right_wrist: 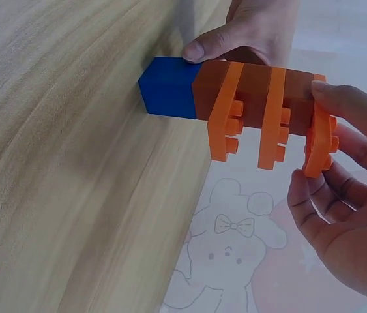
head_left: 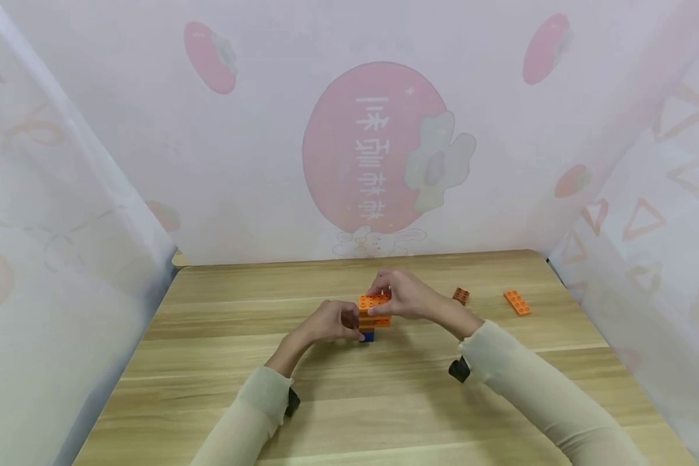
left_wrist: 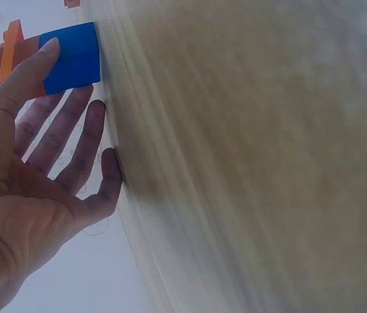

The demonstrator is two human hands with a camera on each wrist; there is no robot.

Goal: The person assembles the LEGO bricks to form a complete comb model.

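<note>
A tower of toy building bricks stands upright on the table, a blue brick point(right_wrist: 170, 88) at its base. Above the blue, brown bricks point(right_wrist: 253, 98) alternate with three flat orange bricks point(right_wrist: 274, 117), which jut out to one side with studs up. My left hand point(head_left: 329, 320) holds the tower low down, its thumb on the blue brick and its fingers on the far side. With thumb and fingers, my right hand point(head_left: 406, 296) pinches the top orange brick point(right_wrist: 317, 153). That brick sits on the uppermost brown one, slightly askew; whether it is fully pressed on, I cannot tell.
To the right on the wooden table point(head_left: 221, 362) lie a loose brown brick point(head_left: 461, 296) and a loose flat orange brick point(head_left: 517, 303). A pale printed curtain point(head_left: 256, 162) rises behind the table and along both sides.
</note>
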